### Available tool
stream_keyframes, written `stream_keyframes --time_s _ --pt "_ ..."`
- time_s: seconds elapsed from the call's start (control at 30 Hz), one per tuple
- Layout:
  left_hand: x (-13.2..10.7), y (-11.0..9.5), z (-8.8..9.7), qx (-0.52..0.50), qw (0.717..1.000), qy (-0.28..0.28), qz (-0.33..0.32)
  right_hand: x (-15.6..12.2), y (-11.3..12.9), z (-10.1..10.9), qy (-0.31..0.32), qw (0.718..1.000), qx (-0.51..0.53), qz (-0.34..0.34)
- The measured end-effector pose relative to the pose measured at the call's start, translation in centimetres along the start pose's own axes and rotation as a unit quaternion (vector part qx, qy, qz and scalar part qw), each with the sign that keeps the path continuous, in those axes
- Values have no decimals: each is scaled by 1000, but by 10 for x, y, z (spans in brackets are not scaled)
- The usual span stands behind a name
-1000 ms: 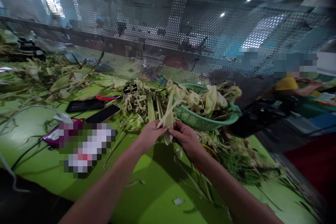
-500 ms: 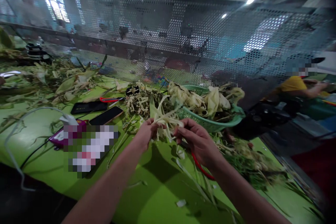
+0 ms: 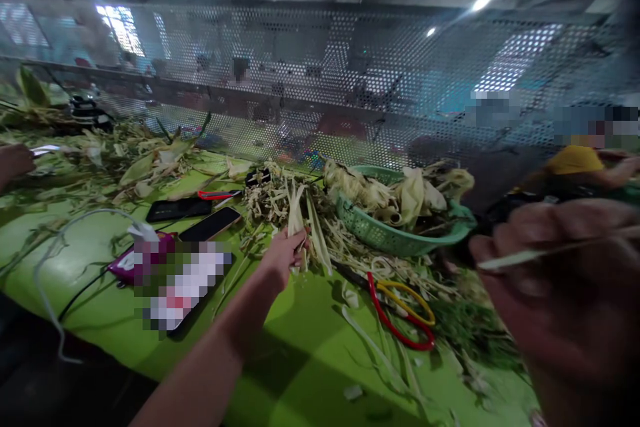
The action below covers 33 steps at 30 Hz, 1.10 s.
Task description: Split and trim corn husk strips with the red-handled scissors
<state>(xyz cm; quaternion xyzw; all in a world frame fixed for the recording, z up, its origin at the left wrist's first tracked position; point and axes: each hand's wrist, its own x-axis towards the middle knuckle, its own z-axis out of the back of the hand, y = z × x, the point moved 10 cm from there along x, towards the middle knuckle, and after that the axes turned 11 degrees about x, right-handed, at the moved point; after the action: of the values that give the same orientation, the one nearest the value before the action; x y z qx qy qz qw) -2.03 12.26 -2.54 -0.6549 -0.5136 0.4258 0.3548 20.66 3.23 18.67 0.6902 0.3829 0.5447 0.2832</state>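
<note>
My left hand is out over the green table, closed around a bundle of pale husk strips that stand up from its fist. Close to the camera at the right, blurred, my right hand is closed and pinches one thin pale strip that runs off to the right. A green plastic basket heaped with husks sits behind and between the two hands. Red and yellow handled scissors lie on the table below the basket.
Two dark phones lie left of my left hand, beside a white cable and a purple packet. Husk piles cover the far left table. A perforated metal screen stands behind. Another person in yellow sits at right; someone's hand shows at left.
My right hand has pulled away from the bundle, up and toward the camera, drawing off one thin strip. My left hand stays put with the rest. The scissors are now uncovered.
</note>
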Motion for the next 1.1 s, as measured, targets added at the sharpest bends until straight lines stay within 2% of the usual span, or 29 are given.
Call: stream_keyframes --time_s 0.07,0.13,0.2,0.3,0.4,0.6,0.73,0.9,0.97,1.1 --pt "-2 0 -2 14 1000 1 -8 -4 -23 -9 2 997 52 -60" --pt "-6 0 -6 35 999 8 -23 -13 -63 -27 23 985 59 -161" --pt "-9 1 -14 42 998 32 -35 -23 -102 -45 62 969 49 -235" --pt "-11 7 -21 56 997 48 -23 -30 -145 -57 86 961 22 -263" --pt "-10 15 -23 94 994 48 2 -33 -170 -58 121 961 -36 -248" --pt "-17 14 -35 83 992 91 17 -33 -185 -45 135 961 -135 -201" --pt "-23 16 -37 95 990 91 43 -33 -185 -40 142 952 -207 -177" --pt "-23 17 -41 92 990 104 33 -31 -183 -39 155 935 -280 -154" --pt "-21 20 -40 73 991 101 43 -31 -186 -36 147 936 -268 -174" --pt "-19 19 -40 -1 993 101 54 -35 -194 -41 143 946 -141 -254"
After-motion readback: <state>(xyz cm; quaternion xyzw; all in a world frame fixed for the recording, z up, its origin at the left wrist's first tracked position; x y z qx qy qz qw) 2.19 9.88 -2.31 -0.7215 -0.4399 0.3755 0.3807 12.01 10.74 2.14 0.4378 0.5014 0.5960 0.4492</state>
